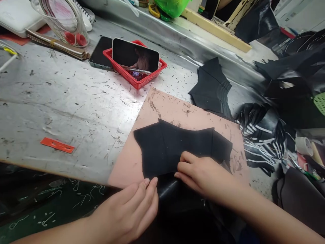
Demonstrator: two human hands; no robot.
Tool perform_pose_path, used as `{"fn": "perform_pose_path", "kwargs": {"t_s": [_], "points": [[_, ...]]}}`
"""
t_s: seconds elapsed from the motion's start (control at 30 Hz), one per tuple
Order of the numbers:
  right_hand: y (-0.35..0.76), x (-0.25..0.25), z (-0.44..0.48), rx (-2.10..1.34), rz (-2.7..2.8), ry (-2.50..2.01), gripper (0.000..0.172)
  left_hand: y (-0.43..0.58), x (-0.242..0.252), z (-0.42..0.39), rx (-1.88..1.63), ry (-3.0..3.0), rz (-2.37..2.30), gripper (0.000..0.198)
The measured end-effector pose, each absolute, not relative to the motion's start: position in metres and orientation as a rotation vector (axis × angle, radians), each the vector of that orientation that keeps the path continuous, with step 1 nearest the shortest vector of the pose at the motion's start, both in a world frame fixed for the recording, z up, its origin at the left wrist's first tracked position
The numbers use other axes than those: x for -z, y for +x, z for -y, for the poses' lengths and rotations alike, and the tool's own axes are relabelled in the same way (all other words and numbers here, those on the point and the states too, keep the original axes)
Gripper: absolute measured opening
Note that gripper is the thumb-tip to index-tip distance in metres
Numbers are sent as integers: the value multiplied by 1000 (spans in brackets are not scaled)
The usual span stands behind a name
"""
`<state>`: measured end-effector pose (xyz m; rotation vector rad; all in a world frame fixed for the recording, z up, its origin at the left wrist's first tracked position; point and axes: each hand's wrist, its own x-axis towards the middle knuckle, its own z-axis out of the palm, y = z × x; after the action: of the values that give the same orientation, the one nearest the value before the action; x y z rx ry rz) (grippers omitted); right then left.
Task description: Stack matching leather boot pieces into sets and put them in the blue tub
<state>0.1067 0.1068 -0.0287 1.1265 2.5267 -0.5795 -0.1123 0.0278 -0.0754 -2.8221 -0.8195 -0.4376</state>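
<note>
A black fabric piece [177, 142] with pointed corners and two seam lines lies on a pink board [172, 103] at the table's near edge. My left hand [137, 200] has its fingertips pressed together at the piece's lower left corner, pinching the edge there. My right hand [193, 169] is closed at the lower middle edge, fingers curled on the fabric. Below the edge hangs shiny black material [169, 188], partly hidden by my hands.
A red basket [138, 83] holds a phone [134, 56]. Stacked black pieces [210, 86] lie behind the board, striped black parts [261, 132] to its right. An orange strip [57, 145] is at left, a tape roll [304, 146] at far right.
</note>
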Motion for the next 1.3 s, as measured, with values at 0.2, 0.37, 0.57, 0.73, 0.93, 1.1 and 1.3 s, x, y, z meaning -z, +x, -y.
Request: {"fn": "perform_pose_path", "kwargs": {"t_s": [0.2,0.37,0.57,0.73,0.93,1.1,1.3], "points": [[103,29,-109,469,-2492,1110,21,-97,64,-53,189,-2973,712,24],[118,18,-109,392,-2331,1325,27,-91,65,-66,294,-3030,578,27],[141,18,-101,607,-2348,1361,26,-94,78,-65,454,-3036,607,43],[144,26,-98,605,-2415,1380,25,-91,73,-72,301,-3062,542,49],[142,28,-96,477,-2443,1404,22,-75,65,-91,243,-3164,521,29],[144,25,-92,513,-2297,1592,24,-69,65,-105,248,-3262,447,27],[150,28,-90,661,-2247,1694,26,-70,67,-110,246,-3249,401,46]]}}
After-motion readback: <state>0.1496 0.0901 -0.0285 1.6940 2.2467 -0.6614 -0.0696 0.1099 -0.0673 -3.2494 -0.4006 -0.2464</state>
